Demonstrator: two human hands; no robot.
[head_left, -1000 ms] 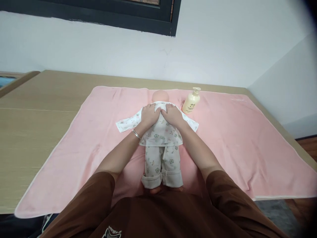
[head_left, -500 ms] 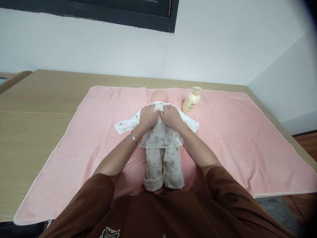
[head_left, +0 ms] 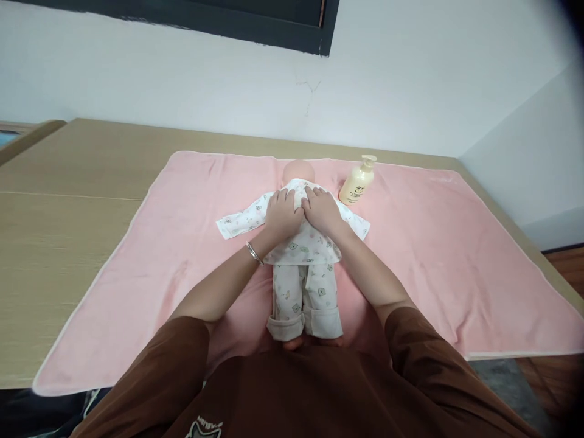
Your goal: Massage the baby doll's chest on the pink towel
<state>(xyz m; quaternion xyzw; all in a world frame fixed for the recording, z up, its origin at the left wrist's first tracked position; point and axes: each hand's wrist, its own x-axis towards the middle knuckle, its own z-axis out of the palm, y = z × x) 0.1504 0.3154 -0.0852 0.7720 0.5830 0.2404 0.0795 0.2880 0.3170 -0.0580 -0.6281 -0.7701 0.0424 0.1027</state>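
A baby doll in a white printed top and white trousers with rolled cuffs lies on a pink blanket. Its bald head points away from me, with no facial features showing. My left hand rests flat on the left side of the doll's upper back, fingers apart. Beside it, my right hand lies flat on the right side, and the thumbs nearly meet in the middle. The doll's sleeves spread out to both sides, and its feet show below the cuffs.
A pale yellow pump bottle stands on the blanket to the right of the doll's head. The blanket covers much of a wooden table. Behind the table is a white wall with a dark frame at the top.
My hands are still on the doll's upper back, with the fingers a little more spread. The view has shifted slightly, and more of the doll's feet shows.
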